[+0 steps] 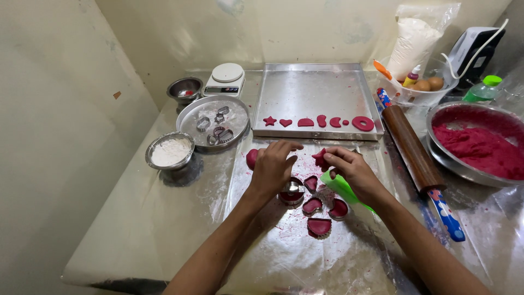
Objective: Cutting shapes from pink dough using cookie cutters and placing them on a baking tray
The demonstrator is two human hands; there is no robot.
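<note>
The tabletop (164,229) is covered in shiny film, and one baking tray (311,93) sits at the back with seven red dough shapes along its near edge: star (269,121), heart, dome, bean, crescent, small dot, ring (363,123). One big bowl (464,164) of red dough stands at the right, close to one rolling pin (413,153) lying aslant — a nudge from the right elbow could, I judge, send the pin rolling into the cut pieces.

One plate (188,128) holds about five metal cutters; beside it stand one flour bowl (170,152), one small steel bowl (185,89) and one scale (226,78).

Near the hands lie about five cut pieces (319,226), some with the cutter left around them.

The right hand (352,169) pinches a small star-like dough piece (320,158) between thumb and fingertips, a green scraper (343,187) tucked under the palm. Soft dough held this way could stretch or tear, and the scraper might slip.

The left hand (273,166) is curled, fingers bent down, touching a dough lump (251,158) — whether it grips the lump I cannot tell.
</note>
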